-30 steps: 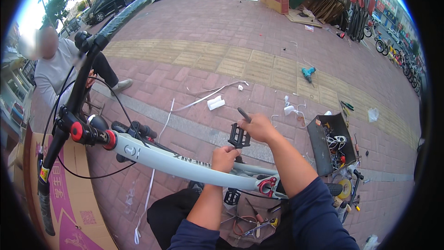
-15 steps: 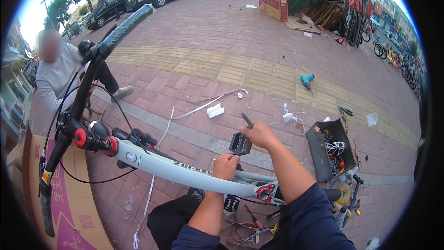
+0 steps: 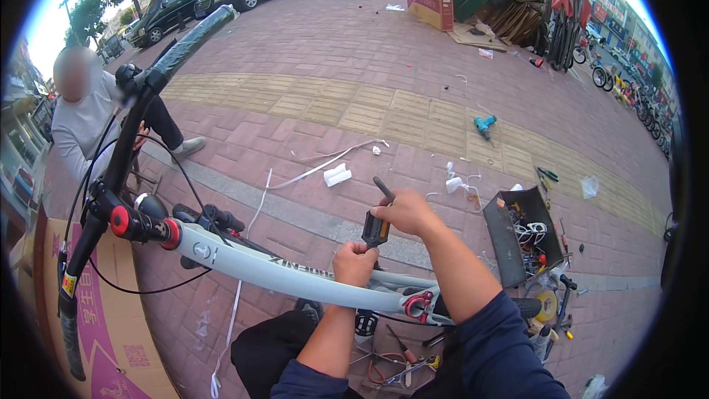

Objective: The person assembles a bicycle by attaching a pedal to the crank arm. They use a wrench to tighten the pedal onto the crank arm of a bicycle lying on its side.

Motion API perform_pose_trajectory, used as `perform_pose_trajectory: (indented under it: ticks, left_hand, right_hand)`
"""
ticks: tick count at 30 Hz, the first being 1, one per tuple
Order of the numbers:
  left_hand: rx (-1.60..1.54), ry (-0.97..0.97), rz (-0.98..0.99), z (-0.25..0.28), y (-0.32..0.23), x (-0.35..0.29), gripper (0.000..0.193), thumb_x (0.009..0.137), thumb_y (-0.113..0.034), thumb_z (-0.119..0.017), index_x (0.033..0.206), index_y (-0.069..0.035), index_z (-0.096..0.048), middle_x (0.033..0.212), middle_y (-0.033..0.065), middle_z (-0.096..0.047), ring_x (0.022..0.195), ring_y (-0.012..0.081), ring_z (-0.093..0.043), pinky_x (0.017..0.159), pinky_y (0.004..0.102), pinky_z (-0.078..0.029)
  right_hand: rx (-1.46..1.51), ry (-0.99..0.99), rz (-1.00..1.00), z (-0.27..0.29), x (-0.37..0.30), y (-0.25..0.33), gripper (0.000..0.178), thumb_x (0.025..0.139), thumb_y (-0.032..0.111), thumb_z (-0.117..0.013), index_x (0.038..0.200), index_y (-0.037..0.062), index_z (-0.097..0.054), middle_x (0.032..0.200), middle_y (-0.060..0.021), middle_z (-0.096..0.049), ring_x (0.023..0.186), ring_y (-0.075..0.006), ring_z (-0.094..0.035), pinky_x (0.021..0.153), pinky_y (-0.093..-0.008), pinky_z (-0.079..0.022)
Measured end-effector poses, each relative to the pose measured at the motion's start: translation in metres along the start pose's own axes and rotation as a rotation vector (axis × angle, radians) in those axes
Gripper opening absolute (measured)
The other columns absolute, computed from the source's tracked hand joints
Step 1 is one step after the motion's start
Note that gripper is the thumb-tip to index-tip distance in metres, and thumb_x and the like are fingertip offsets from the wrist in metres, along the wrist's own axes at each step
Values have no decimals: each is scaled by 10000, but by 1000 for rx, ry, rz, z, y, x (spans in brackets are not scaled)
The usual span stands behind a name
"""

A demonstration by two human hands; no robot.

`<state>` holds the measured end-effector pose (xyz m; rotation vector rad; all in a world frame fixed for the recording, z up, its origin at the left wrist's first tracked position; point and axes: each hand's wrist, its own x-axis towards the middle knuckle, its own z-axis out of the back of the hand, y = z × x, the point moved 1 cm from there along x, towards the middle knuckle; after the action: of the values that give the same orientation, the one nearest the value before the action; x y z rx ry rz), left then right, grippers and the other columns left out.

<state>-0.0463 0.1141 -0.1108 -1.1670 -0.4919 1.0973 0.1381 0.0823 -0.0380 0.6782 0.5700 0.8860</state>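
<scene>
A black bicycle pedal (image 3: 376, 230) stands between my two hands, over the light grey bicycle frame (image 3: 262, 270). My left hand (image 3: 354, 264) is closed, with thumb and fingers pinched at the pedal's lower end; exactly what they grip there is hidden. My right hand (image 3: 406, 212) is closed round a dark bar-shaped tool (image 3: 382, 188) whose end sticks out above the fingers. Its fingertips sit at the pedal's upper end. A second black pedal (image 3: 365, 324) shows below the frame.
An open metal toolbox (image 3: 509, 247) with loose parts stands to the right, a teal power drill (image 3: 484, 126) beyond it. Hand tools (image 3: 405, 358) lie below. Handlebars (image 3: 122, 151) rise at left above flattened cardboard (image 3: 111, 310). A seated person (image 3: 81, 125) is behind them.
The pedal has turned from its broad face to a narrower edge. Both hands have stayed on it. The whole view has shifted slightly.
</scene>
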Motion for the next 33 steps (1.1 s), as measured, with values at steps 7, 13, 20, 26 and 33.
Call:
perform_pose_trajectory:
  ticks: [7,13,20,26,33]
  left_hand:
    - [-119,118,0,4,0,2,288,825,-248,-767,879,35,-752,773,126,-749,710,197,-713,692,353,-554]
    - [-126,141,42,6,2,4,325,830,-269,-784,926,41,-759,753,85,-732,703,153,-661,693,333,-529]
    - [5,95,13,1,-3,1,312,834,-271,-778,897,34,-761,756,112,-741,698,173,-680,690,345,-536]
    - [-71,193,12,13,-5,5,317,834,-278,-783,878,35,-766,755,123,-738,693,180,-679,688,354,-529]
    - [27,57,9,2,-2,1,319,848,-289,-775,889,26,-758,775,132,-749,734,225,-717,723,364,-558]
  right_hand:
    - [69,0,27,-6,2,-9,439,833,408,-791,931,-19,-755,876,-217,-740,851,-329,-725,781,-399,-548]
    - [134,32,34,-10,6,-15,438,849,369,-788,1022,-31,-748,889,-204,-735,843,-280,-709,775,-391,-540]
    - [118,50,22,-10,8,-17,427,868,369,-769,1052,-17,-747,899,-199,-738,840,-286,-709,777,-396,-540]
    - [56,46,28,-10,8,-16,395,881,360,-743,1039,-1,-762,881,-201,-738,838,-310,-717,770,-410,-541]
    - [-26,32,32,-7,10,-19,367,884,340,-729,1012,-2,-765,874,-221,-734,834,-342,-716,773,-420,-541]
